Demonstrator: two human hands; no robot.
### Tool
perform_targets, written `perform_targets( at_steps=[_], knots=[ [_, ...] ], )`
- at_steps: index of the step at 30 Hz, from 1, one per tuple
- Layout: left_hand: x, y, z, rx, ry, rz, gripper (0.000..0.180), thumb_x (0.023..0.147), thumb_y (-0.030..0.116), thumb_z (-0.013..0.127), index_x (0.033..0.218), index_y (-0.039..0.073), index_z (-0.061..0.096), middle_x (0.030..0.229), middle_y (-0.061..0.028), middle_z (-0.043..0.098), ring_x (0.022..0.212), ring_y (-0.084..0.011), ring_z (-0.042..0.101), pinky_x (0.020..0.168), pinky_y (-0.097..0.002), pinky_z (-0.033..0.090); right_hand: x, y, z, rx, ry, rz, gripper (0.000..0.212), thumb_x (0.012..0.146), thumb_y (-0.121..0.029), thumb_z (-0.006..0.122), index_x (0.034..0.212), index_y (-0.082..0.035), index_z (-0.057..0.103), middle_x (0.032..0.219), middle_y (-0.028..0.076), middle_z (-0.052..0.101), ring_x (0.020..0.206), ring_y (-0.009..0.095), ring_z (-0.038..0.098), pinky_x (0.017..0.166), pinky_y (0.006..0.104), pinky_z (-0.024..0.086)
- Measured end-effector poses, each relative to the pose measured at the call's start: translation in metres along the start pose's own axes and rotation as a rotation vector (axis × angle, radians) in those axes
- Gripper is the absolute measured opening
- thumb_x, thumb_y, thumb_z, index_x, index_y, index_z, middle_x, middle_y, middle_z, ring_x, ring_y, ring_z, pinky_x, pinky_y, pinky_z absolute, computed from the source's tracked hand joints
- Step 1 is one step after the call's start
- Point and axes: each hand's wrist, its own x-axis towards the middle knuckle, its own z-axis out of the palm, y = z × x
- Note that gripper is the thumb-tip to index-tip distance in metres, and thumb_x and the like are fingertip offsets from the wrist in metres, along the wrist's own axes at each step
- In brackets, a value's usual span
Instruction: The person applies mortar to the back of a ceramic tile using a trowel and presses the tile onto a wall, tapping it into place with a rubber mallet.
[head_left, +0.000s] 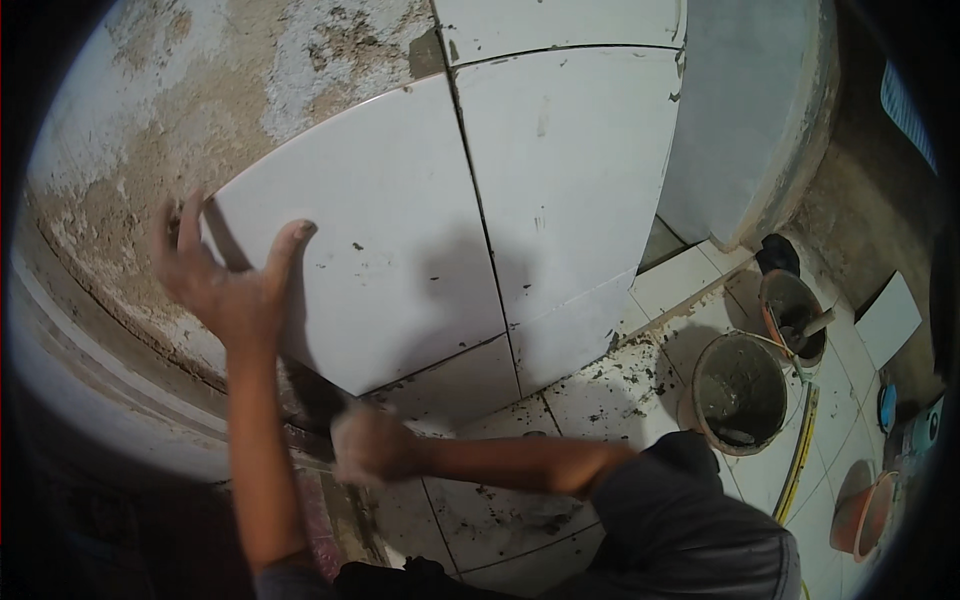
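My left hand (225,290) is at the left edge of a large white wall tile (390,210), thumb and fingers spread. Its thumb lies over the tile's face, while the other fingers reach past the edge towards the bare wall. Below the tile's lower corner is my right hand (375,445), rounded and smeared by motion, so its fingers and anything in them cannot be made out. To the right, another white wall tile (570,170) adjoins the first across a dark narrow joint. A shorter tile piece (450,385) runs beneath the first. Grey specks dot the tiles.
Rough, patchy plaster wall (200,110) borders the tile at upper left. On the tiled floor to the right stand a bucket of grey mortar (740,390), a smaller bucket with a handled tool (790,315), a yellow level-like bar (797,455) and an orange container (862,515).
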Motion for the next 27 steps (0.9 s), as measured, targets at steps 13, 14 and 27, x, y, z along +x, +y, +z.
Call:
perform_targets(
  at_steps=[13,14,27],
  knots=[
    [-0.154,0.071,-0.009,-0.026,-0.457,-0.846,0.133,0.054,0.042,0.089,0.150,0.010,0.003,0.148,-0.0305,0.003,0.138,-0.0463,0.011,0.108,-0.0567,0.024,-0.360,-0.024,-0.099,-0.096,-1.005,1.369,0.059,0.081,-0.047,0.066,0.125,-0.011,0.051,0.117,0.017,0.058,0.107,0.035,0.057,0.090,0.0438,0.044],
    [-0.155,0.071,-0.007,-0.020,-0.416,-0.779,0.133,0.054,0.042,0.089,0.150,0.011,0.003,0.148,-0.0307,0.003,0.138,-0.0463,0.011,0.108,-0.0571,0.024,-0.366,-0.024,-0.095,-0.145,-0.962,1.377,0.058,0.081,-0.047,0.065,0.125,-0.010,0.052,0.115,0.018,0.059,0.107,0.035,0.057,0.089,0.0438,0.045],
    [-0.155,0.077,0.001,-0.052,-0.353,-0.850,0.136,0.052,0.044,0.089,0.151,0.014,0.000,0.149,-0.0319,-0.001,0.139,-0.0479,0.008,0.109,-0.0567,0.022,-0.285,0.004,-0.153,0.164,-0.514,1.281,0.043,0.084,-0.041,0.063,0.108,-0.006,0.058,0.087,0.020,0.064,0.083,0.037,0.063,0.074,0.0435,0.048]
  ],
)
